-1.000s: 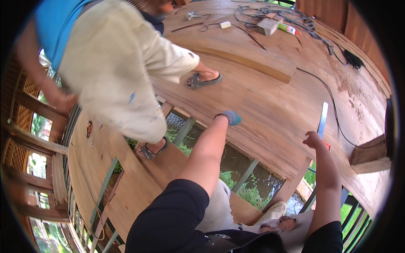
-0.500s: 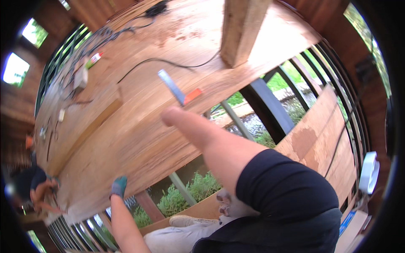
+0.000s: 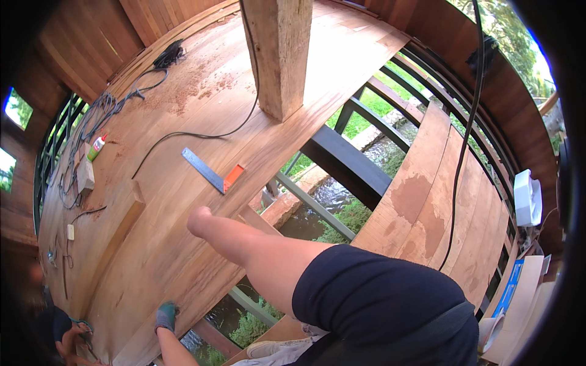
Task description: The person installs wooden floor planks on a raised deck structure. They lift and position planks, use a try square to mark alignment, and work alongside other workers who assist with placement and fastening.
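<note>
My left hand (image 3: 166,316), in a grey-green glove, lies on the wooden floorboards (image 3: 177,226) close to their cut edge, fingers apparently laid flat. My bare right arm reaches across the gap to the same boards. My right hand (image 3: 199,221) ends near that edge as a small rounded shape; its fingers do not show, and I cannot tell whether it holds anything. Just beyond it a try square with a metal blade (image 3: 202,171) and an orange handle (image 3: 234,177) lies flat, apart from the hand. Left of both, a long wooden batten (image 3: 116,244) rests on the boards.
A thick wooden post (image 3: 281,61) rises from the boards, a black cable beside it. Open joists (image 3: 314,204) span water and plants below. Loose cables, a green bottle (image 3: 96,148) and a pale block (image 3: 85,175) lie left. Another person (image 3: 67,335) crouches at lower left.
My view has swung, so the post, try square and batten appear further left and lower. My left hand stays on the boards; my right stays near the try square.
</note>
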Action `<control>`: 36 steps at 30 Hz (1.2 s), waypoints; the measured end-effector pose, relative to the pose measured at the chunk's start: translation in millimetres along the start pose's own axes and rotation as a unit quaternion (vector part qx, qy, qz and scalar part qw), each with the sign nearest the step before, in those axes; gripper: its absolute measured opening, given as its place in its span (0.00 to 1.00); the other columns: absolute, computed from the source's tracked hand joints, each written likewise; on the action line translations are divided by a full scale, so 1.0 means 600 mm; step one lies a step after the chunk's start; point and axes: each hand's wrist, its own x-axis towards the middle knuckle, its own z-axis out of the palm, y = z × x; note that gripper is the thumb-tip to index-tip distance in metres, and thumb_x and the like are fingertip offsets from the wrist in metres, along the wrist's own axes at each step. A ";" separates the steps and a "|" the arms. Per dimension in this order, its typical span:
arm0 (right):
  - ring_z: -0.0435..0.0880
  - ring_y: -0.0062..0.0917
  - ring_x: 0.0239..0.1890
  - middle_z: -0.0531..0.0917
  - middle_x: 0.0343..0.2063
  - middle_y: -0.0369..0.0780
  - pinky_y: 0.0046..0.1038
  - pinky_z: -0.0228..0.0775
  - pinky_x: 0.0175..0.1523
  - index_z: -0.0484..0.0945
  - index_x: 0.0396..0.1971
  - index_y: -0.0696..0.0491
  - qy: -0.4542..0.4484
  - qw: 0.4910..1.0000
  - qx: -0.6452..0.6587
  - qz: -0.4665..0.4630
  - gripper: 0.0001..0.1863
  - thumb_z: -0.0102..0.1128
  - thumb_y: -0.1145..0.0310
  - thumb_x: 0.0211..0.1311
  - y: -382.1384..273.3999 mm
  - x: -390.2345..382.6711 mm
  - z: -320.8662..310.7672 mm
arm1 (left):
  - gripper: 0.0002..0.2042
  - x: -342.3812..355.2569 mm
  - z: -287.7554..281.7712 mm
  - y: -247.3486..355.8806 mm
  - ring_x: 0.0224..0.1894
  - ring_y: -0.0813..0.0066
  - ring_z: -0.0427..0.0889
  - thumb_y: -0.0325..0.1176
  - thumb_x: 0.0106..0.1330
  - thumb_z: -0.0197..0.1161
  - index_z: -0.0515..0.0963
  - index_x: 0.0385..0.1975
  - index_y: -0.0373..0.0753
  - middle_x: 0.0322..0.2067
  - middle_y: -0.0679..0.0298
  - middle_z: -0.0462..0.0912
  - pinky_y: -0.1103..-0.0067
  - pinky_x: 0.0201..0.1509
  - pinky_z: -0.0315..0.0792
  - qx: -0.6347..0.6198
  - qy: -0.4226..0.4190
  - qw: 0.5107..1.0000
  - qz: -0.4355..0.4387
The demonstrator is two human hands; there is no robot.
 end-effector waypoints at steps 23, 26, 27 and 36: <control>0.84 0.33 0.51 0.85 0.51 0.35 0.40 0.76 0.46 0.84 0.51 0.48 0.003 0.998 -0.042 -0.051 0.17 0.61 0.67 0.62 -0.022 -0.034 0.017 | 0.15 -0.063 0.017 0.048 0.31 0.65 0.82 0.44 0.65 0.52 0.78 0.42 0.43 0.30 0.60 0.84 0.67 0.35 0.69 -0.182 0.022 0.967 -0.178; 0.82 0.35 0.55 0.84 0.52 0.38 0.43 0.73 0.52 0.83 0.53 0.47 0.018 1.000 -0.010 -0.023 0.18 0.59 0.63 0.64 -0.025 0.005 0.033 | 0.12 -0.043 0.005 0.008 0.29 0.66 0.81 0.39 0.63 0.52 0.80 0.36 0.41 0.31 0.59 0.84 0.67 0.32 0.71 -0.043 0.003 0.996 -0.084; 0.81 0.37 0.56 0.83 0.53 0.39 0.45 0.72 0.55 0.82 0.54 0.47 0.025 1.000 0.003 -0.011 0.19 0.58 0.61 0.65 -0.027 0.021 0.038 | 0.11 -0.032 0.006 -0.020 0.30 0.67 0.81 0.36 0.63 0.52 0.80 0.34 0.40 0.31 0.58 0.84 0.68 0.33 0.72 0.088 -0.006 0.996 -0.031; 0.85 0.36 0.36 0.85 0.31 0.43 0.42 0.77 0.38 0.85 0.32 0.52 -0.035 0.948 -0.293 -0.119 0.10 0.59 0.64 0.55 0.138 0.091 -0.001 | 0.14 -0.052 -0.020 -0.004 0.47 0.51 0.82 0.36 0.68 0.49 0.81 0.43 0.42 0.48 0.50 0.82 0.63 0.51 0.75 0.147 0.121 0.981 0.040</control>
